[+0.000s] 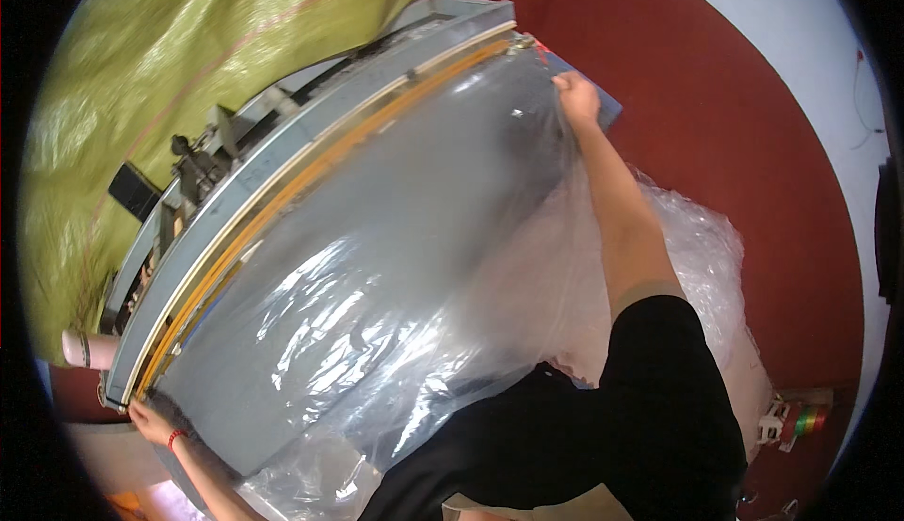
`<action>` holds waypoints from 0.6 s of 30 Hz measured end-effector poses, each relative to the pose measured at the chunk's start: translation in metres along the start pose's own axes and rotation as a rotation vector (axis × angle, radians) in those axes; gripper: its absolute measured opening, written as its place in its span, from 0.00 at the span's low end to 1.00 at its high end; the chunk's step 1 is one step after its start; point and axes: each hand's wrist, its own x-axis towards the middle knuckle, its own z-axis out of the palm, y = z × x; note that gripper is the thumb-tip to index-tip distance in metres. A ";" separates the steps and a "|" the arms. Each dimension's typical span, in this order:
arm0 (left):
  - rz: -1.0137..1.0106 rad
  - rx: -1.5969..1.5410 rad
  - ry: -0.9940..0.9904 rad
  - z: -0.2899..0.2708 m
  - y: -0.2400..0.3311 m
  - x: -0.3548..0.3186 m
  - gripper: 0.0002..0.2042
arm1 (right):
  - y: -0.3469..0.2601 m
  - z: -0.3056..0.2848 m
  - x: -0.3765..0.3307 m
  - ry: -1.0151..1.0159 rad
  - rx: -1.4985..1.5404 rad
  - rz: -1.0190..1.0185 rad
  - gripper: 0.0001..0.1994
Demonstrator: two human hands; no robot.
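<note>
Far right, the right hand [578, 99] pinches the plastic sheet [330, 304]; near left, the left hand [151, 420] curls its fingers, hold unclear.

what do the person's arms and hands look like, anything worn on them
Both hands, left and right, are ungloved. A thin red bracelet circles the left wrist; the right wrist looks unadorned. The right arm wears a black short sleeve, leaving the forearm bare. No left sleeve shows.
</note>
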 end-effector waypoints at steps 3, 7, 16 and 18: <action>0.057 -0.584 -0.585 -0.017 0.203 -0.101 0.15 | -0.002 -0.009 -0.003 -0.074 -0.064 0.029 0.15; 0.175 -1.158 -1.561 -0.101 0.408 -0.258 0.16 | 0.002 -0.016 -0.001 -0.076 -0.140 0.056 0.15; 0.452 -1.029 -1.923 -0.056 0.537 -0.495 0.27 | -0.006 -0.015 -0.003 -0.074 -0.092 0.066 0.13; 0.255 -0.982 -2.118 -0.054 0.549 -0.489 0.26 | -0.001 -0.017 -0.004 -0.069 -0.073 0.070 0.13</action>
